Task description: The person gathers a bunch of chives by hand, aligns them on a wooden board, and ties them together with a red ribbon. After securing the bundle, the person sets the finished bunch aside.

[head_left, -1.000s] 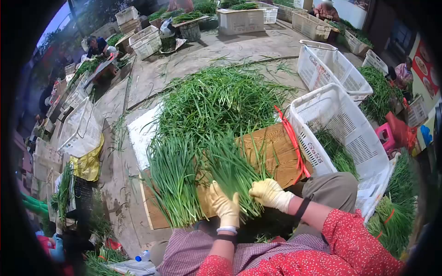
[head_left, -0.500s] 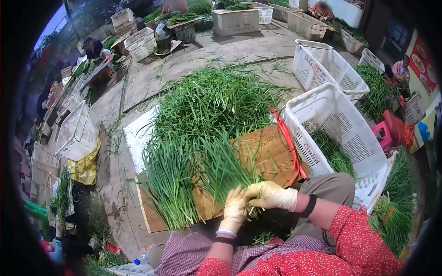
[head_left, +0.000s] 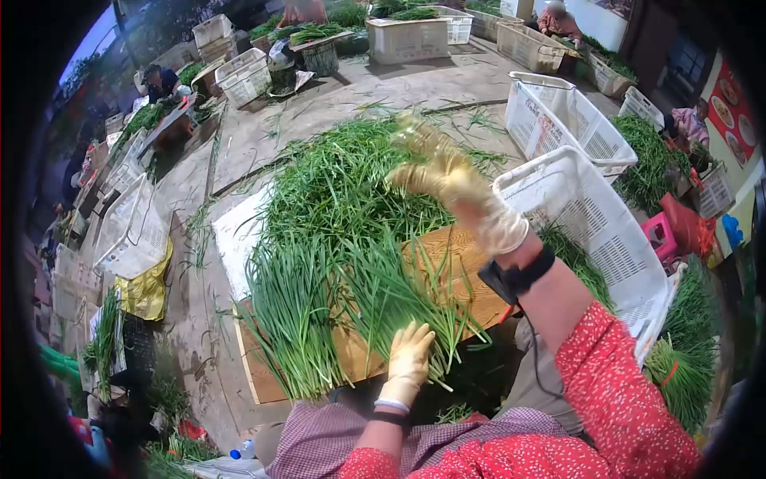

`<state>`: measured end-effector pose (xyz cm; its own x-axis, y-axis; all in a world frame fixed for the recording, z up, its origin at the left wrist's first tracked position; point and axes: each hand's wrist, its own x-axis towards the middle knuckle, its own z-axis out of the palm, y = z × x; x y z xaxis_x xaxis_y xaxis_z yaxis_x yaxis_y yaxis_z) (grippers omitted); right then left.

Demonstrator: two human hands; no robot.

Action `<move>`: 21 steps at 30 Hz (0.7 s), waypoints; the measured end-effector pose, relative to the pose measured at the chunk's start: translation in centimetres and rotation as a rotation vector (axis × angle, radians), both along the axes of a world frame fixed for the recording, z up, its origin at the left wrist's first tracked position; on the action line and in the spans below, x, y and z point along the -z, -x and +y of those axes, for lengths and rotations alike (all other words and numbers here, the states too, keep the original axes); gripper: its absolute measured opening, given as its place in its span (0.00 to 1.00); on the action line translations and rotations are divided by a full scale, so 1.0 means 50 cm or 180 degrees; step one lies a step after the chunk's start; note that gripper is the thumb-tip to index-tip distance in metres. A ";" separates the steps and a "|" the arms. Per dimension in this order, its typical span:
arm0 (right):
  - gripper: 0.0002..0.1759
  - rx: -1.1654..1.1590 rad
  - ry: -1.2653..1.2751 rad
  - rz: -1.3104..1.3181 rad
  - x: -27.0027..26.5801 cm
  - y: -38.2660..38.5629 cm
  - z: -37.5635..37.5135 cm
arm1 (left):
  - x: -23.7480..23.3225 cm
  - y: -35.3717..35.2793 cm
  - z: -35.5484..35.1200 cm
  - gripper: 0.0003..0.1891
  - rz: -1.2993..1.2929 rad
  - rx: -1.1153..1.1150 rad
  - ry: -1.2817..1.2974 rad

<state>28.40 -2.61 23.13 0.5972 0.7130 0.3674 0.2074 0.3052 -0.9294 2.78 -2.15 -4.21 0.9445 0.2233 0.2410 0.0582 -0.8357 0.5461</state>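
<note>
My left hand (head_left: pixel 409 355), in a pale glove, lies with its fingers stretched over the stalk ends of a loose bunch of garlic chives (head_left: pixel 387 299). My right hand (head_left: pixel 447 180), also gloved, is raised over the right side of a heap of loose green chives (head_left: pixel 343 176). Its fingers are spread and slightly blurred, and I see nothing held in them. To the left of my left hand, a thicker bunch of chives (head_left: pixel 295 319) is laid out with its pale ends toward me. Under the bunches is a brown wood-grain board (head_left: pixel 451 263).
On the right stand white plastic crates (head_left: pixel 622 239), the nearer with chives inside. A tied chive bundle (head_left: pixel 678 371) lies at the far right, near a pink stool (head_left: pixel 661 235). Another white crate (head_left: pixel 136 227) stands left. Several people work farther off.
My right hand has left the stalk ends by my left hand and moved up and forward over the heap, its fingers spreading. My left hand has stayed about where it was.
</note>
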 end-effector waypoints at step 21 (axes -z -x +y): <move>0.31 -0.0146 0.2940 -0.1714 0.524 0.273 -0.168 | 0.072 0.011 0.030 0.45 -0.0228 -0.2555 0.2540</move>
